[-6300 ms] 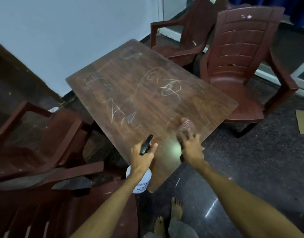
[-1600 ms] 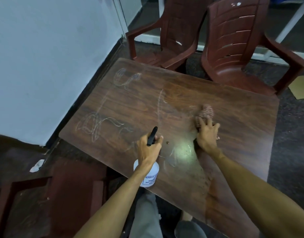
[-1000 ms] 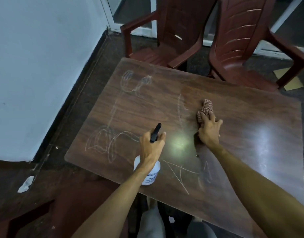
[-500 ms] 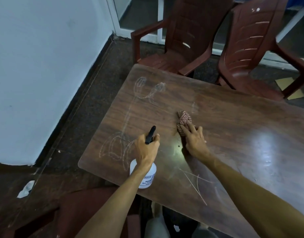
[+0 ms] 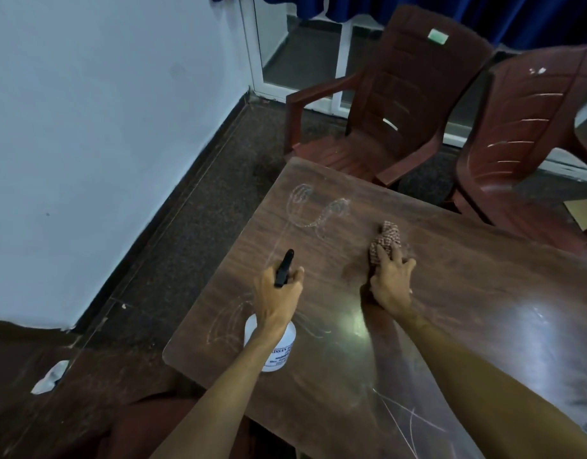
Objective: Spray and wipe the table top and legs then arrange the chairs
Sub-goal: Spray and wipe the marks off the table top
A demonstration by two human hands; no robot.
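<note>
The left hand [image 5: 276,301] grips a white plastic spray bottle [image 5: 275,349], hiding its neck, above the brown wooden table [image 5: 468,293]'s near left corner. The right hand [image 5: 391,283] presses a checked red cloth [image 5: 386,239] flat mid-table, covering its near half. The label is unreadable.

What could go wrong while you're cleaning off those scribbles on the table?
1. The cloth is a small bunched wad under the right hand, so it may well miss scribbles; the chalk loops near the far corner and the lines by the near edge are unwiped.
2. The left hand holds the spray bottle over the table edge; a slip could drop it on the floor.
</note>
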